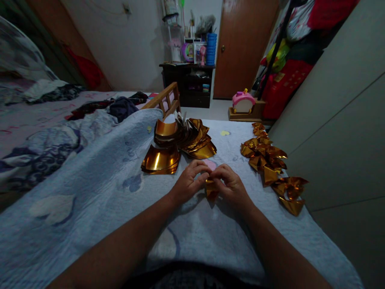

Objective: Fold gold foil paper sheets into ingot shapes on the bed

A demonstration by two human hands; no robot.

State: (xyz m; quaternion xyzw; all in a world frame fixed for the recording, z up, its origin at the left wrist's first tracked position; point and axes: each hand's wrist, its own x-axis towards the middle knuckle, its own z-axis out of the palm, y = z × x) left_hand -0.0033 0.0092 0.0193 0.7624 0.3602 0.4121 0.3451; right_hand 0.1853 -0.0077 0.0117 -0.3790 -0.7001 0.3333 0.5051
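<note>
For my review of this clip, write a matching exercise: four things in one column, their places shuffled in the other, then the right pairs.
Things
1. small gold foil piece
2. flat gold sheets
3. folded gold pieces
4. pink toy

Places
A. strung out along the right side of the blue cover
B. on a brown box, near the door
C. in the fingers of the left hand and right hand
D. in fanned piles on the cover, beyond the left hand

Pairs: 1-C, 2-D, 3-A, 4-B

Shiny, creased gold foil (211, 192), tapered end nearest
</note>
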